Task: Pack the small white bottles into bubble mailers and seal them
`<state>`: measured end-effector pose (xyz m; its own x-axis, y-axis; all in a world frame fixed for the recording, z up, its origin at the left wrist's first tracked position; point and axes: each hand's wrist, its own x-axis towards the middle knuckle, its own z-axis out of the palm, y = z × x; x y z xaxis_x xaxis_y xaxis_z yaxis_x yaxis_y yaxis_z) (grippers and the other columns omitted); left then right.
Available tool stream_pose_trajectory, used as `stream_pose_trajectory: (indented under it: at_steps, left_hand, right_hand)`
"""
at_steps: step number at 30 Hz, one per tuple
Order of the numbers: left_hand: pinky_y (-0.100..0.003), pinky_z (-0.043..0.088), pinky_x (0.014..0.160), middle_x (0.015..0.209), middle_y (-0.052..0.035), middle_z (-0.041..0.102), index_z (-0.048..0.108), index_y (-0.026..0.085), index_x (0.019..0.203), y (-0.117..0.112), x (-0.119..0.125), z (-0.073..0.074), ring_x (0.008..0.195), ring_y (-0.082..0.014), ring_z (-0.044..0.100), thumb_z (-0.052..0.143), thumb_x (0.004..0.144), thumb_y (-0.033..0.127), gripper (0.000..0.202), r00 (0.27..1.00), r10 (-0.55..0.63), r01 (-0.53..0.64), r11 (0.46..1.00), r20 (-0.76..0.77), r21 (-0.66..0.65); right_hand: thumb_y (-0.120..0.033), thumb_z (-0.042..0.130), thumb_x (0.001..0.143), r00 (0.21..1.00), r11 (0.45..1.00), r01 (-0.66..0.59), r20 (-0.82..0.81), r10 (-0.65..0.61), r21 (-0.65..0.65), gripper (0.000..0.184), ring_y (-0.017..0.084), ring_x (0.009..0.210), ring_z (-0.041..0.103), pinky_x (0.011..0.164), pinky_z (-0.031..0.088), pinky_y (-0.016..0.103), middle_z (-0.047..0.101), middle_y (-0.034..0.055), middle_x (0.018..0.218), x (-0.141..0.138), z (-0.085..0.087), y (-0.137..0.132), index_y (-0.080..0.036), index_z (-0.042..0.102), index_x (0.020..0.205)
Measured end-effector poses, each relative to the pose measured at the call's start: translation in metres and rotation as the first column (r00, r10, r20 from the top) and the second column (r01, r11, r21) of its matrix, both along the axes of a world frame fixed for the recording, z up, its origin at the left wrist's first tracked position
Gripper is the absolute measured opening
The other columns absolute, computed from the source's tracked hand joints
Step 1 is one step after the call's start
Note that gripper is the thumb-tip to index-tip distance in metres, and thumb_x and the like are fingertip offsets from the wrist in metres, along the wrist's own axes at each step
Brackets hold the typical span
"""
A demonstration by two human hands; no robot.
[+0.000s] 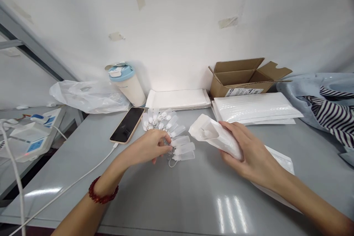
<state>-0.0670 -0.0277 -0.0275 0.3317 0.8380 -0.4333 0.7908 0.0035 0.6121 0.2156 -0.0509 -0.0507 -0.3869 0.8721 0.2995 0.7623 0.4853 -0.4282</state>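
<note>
At our far left we see a white power strip (pixel 38 138) with blue sockets. Next comes a crumpled plastic bag (pixel 91 97) at the back of the grey worktop (pixel 193 202), beside a cream cup (pixel 132 90) with a blue lid; its small lettering is too faint for us to read in full. In front lies a phone (pixel 127 125), screen dark, with a white cable (pixel 91 173) plugged in. Our left hand (pixel 151 145), a red bracelet (pixel 103 191) on its wrist, curls its fingers at the cap ends of three small clear bottles (pixel 184 149); we cannot tell whether it grips them. More bottles lie bunched just behind, before a stack of white envelopes (pixel 178 99). Our right hand (pixel 246 151) grasps a white mailer (pixel 218 132), its open mouth towards the bottles. Behind are an open carton (pixel 240 77), its printed label (pixel 245 92) too small to read, and more padded mailers (pixel 257 107). Blue and striped clothing (pixel 332 118) lies far right.
</note>
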Motion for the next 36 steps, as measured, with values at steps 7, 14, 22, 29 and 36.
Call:
stream_pose_trajectory:
  at_steps: [7,14,22,29,36]
  left_hand:
    - [-0.020,0.037,0.041,0.060,0.0001,0.063,0.051,0.017,0.067,0.000,-0.003,0.004,0.040,-0.0109,0.056,0.043,0.085,0.042,0.032,0.994,0.030,-0.020,0.996,0.108,-0.090]
    - [-0.021,0.041,0.042,0.062,0.0005,0.066,0.058,0.018,0.093,0.003,-0.008,0.000,0.043,-0.0141,0.060,0.050,0.079,0.033,0.022,0.996,0.012,0.002,0.986,0.084,-0.168]
    - [-0.021,0.042,0.048,0.056,0.0021,0.063,0.063,0.018,0.073,0.002,-0.005,-0.004,0.046,-0.0138,0.061,0.057,0.077,0.033,0.017,0.999,0.021,-0.021,1.000,0.050,-0.005]
    - [-0.021,0.046,0.053,0.064,-0.0003,0.065,0.068,0.018,0.076,0.004,-0.016,0.023,0.054,-0.0115,0.058,0.061,0.078,0.041,0.024,0.955,0.188,-0.218,0.969,0.228,0.113]
    - [-0.020,0.044,0.049,0.055,0.0016,0.059,0.070,0.019,0.076,-0.005,-0.010,0.027,0.050,-0.0101,0.053,0.062,0.079,0.042,0.024,0.946,0.125,-0.189,0.963,0.298,0.195]
  right_hand:
    - [-0.026,0.051,0.077,1.000,0.999,0.002,0.022,-0.003,0.039,0.054,0.025,0.093,0.055,0.074,0.049,0.038,0.053,0.0097,0.106,0.000,0.001,-0.001,-0.021,0.036,0.129]
    - [-0.026,0.052,0.077,0.999,0.999,0.001,0.042,-0.003,0.040,0.055,0.025,0.092,0.055,0.073,0.049,0.037,0.053,0.0102,0.105,0.000,0.001,-0.002,-0.018,0.036,0.128]
    - [-0.025,0.051,0.077,0.999,0.999,-0.010,0.051,0.008,0.042,0.055,0.025,0.090,0.055,0.071,0.049,0.038,0.053,0.0105,0.103,0.000,0.000,-0.001,-0.018,0.035,0.130]
    - [-0.025,0.051,0.076,0.997,0.998,-0.019,0.074,0.015,0.052,0.058,0.028,0.096,0.055,0.074,0.050,0.042,0.052,0.0126,0.109,0.001,-0.001,0.000,-0.019,0.033,0.131]
    - [-0.023,0.051,0.076,0.995,0.997,-0.064,0.085,0.060,0.042,0.062,0.027,0.095,0.055,0.076,0.049,0.042,0.051,0.0120,0.107,-0.001,-0.004,0.000,-0.020,0.030,0.134]
